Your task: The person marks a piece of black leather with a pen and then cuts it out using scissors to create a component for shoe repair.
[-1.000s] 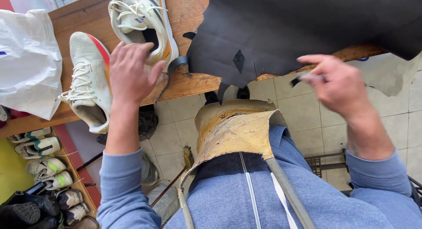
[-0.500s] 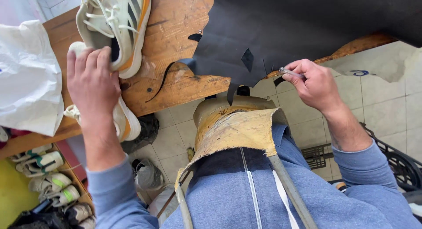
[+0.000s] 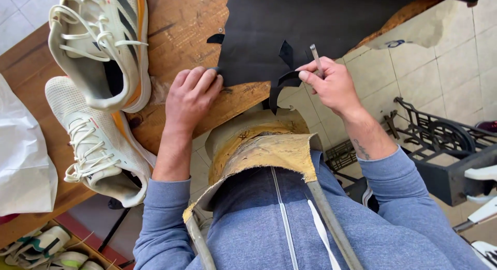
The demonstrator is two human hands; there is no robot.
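Observation:
A large black leather sheet [image 3: 310,21] lies on a worn wooden bench [image 3: 181,37], its near edge hanging over the bench front. My left hand [image 3: 191,96] rests flat on the bench with its fingertips pressing the sheet's near left corner. My right hand [image 3: 331,83] grips a thin metal cutting tool [image 3: 315,55] and pinches a cut black flap of the sheet at its lower edge. Two white sports shoes with orange soles lie to the left, one [image 3: 101,47] on its side further away and one [image 3: 96,140] nearer me.
A tan leather apron bib [image 3: 259,151] covers my chest over a blue zip sweater. A white bag [image 3: 23,166] lies at the bench's left end. More shoes [image 3: 41,246] sit on the floor below. A black cast-iron machine stand [image 3: 440,140] is at right on the tiled floor.
My left hand left the white shoes and moved right onto the corner of the black sheet. My right hand moved in to the sheet's edge with the tool and took hold of a flap.

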